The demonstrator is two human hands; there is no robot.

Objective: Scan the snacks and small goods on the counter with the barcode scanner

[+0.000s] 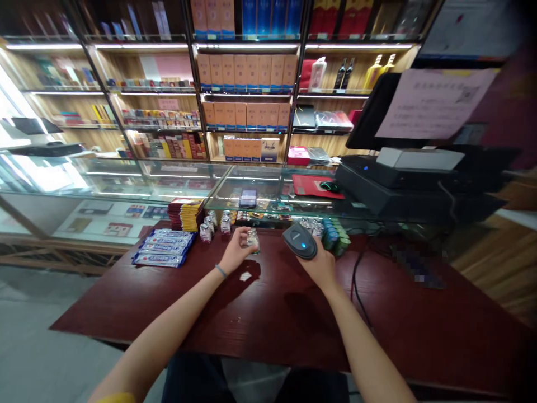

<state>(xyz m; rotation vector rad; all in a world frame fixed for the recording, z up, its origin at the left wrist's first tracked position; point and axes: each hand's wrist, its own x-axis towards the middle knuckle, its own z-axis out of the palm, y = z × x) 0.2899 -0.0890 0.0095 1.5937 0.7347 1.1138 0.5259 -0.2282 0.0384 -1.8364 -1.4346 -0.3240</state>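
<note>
My left hand (pixel 238 248) is closed around a small clear jar with a silvery lid (pixel 253 239), just above the table. My right hand (pixel 321 267) grips a dark barcode scanner (pixel 299 242) with a blue light on top; its head points towards the jar. Several similar small jars (pixel 206 230) stand to the left of my left hand. Behind the scanner are more silvery-topped containers (pixel 312 225), partly hidden, and several green and blue cylindrical containers (pixel 338 236). The fingers of my right hand are mostly hidden under the scanner.
On the dark red table (pixel 260 319) lie blue-and-white packets (pixel 165 247) and a stack of yellow and maroon packs (pixel 184 214). A black cable (pixel 356 280) runs down at the right. A glass counter (pixel 268 187) carries a red mat (pixel 314 186) and a monitor (pixel 371 112).
</note>
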